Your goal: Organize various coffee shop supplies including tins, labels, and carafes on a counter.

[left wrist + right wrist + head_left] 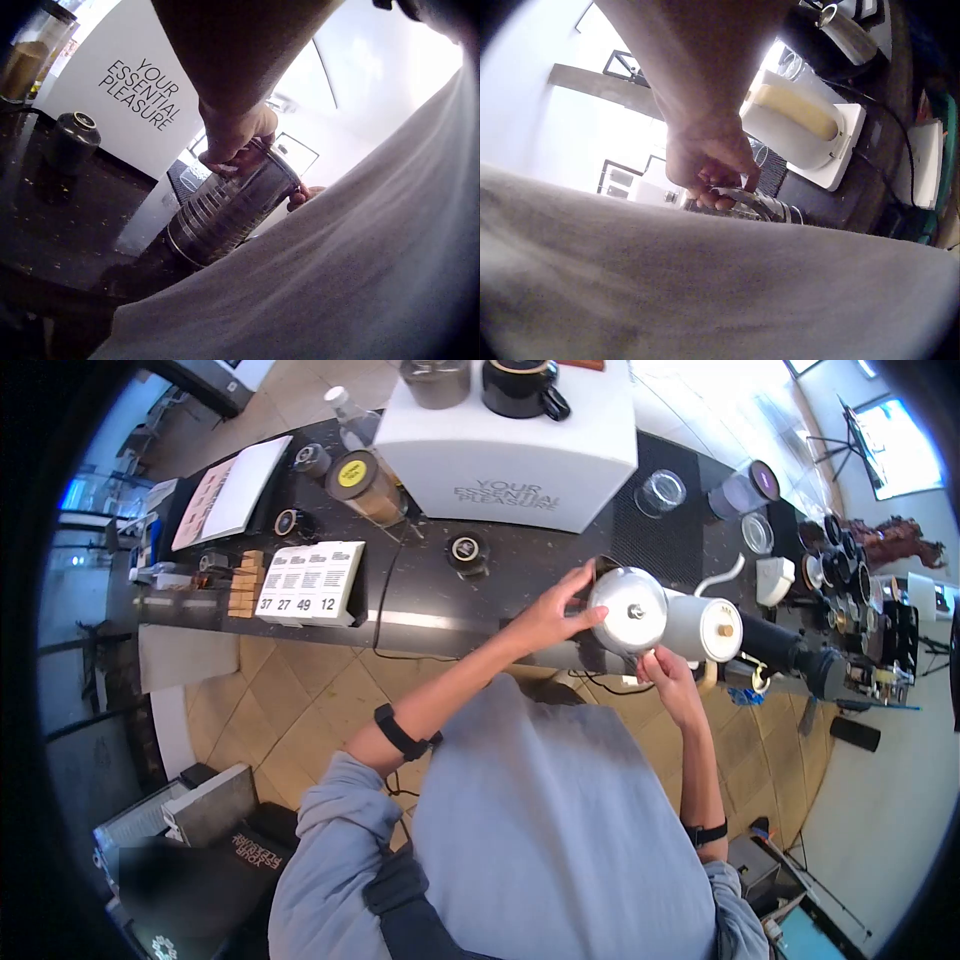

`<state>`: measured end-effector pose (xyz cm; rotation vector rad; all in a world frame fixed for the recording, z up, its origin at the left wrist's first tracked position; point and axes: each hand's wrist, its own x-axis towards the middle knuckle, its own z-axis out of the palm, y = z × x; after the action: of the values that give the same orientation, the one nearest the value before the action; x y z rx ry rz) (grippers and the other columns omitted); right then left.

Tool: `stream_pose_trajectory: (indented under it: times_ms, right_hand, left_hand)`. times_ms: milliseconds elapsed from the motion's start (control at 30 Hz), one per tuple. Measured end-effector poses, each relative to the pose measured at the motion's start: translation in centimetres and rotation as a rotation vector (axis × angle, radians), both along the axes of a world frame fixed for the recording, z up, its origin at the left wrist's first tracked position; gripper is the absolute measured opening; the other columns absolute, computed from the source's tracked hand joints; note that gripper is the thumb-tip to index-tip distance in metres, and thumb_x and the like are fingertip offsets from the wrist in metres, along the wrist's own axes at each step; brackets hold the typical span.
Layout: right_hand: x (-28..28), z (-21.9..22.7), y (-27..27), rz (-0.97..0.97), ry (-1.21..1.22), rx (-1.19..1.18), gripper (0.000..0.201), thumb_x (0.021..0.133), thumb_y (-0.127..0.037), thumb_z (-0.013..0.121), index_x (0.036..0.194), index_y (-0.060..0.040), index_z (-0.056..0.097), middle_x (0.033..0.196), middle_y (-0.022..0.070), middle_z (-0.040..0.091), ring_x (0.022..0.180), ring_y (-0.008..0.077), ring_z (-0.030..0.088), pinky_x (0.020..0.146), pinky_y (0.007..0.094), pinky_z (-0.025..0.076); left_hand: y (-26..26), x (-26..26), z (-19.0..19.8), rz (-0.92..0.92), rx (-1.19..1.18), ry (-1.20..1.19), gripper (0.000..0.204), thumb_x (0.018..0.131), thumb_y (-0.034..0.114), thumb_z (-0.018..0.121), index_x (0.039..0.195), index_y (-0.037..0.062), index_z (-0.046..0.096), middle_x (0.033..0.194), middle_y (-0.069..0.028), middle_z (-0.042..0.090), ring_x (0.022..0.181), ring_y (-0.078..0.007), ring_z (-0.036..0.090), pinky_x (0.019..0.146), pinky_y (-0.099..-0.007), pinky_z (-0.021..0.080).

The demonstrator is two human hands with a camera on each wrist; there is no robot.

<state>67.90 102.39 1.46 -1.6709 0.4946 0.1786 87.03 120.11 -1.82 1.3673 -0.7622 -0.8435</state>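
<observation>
A silver French press (pixel 622 626) with a round domed lid and small centre knob is at the counter's near edge. My left hand (pixel 552 612) holds its left side, thumb at the lid's rim and fingers round the upper part; the left wrist view shows its ribbed body (pixel 214 217) leaning at a slant in that view. With bent fingers my right hand (pixel 676 688) grips the curved metal handle (pixel 754 201) on the near side. Just right of the press stands a white gooseneck kettle (pixel 688 622), its pale handle (pixel 799 111) plain in the right wrist view.
A large white box (pixel 505 455) with a black mug (pixel 512 388) on top stands behind. A small dark jar (pixel 466 552) sits before it. Left are a number display (pixel 310 582) and a yellow-labelled canister (pixel 372 492). A glass (pixel 660 492) is at the back right.
</observation>
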Motion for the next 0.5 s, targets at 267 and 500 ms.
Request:
stream_pose_trajectory:
  times_ms: [267,500]
  right_hand:
    - [0.1,-0.3,-0.2,-0.01,0.012,-0.025,0.031,0.102,-0.027,0.049,0.086,-0.0016,0.056,0.075,-0.0004,0.056,0.075,0.0092,0.051,0.073,0.0256,0.042]
    - [-0.1,0.0,-0.8,0.053,0.044,-0.155,0.028,0.098,-0.025,0.052,0.091,0.0002,0.061,0.083,0.0012,0.064,0.081,0.0095,0.054,0.074,0.028,0.045]
  left_hand:
    - [0.4,-0.1,-1.0,0.011,0.036,-0.092,0.093,0.089,0.048,0.064,0.147,-0.0093,0.02,0.154,-0.0255,0.023,0.139,-0.0289,0.033,0.107,-0.0359,0.038]
    - [0.0,-0.1,-1.9,0.028,-0.016,-0.094,0.087,0.09,0.043,0.065,0.148,-0.0078,0.023,0.153,-0.0211,0.029,0.139,-0.026,0.033,0.107,-0.0349,0.037]
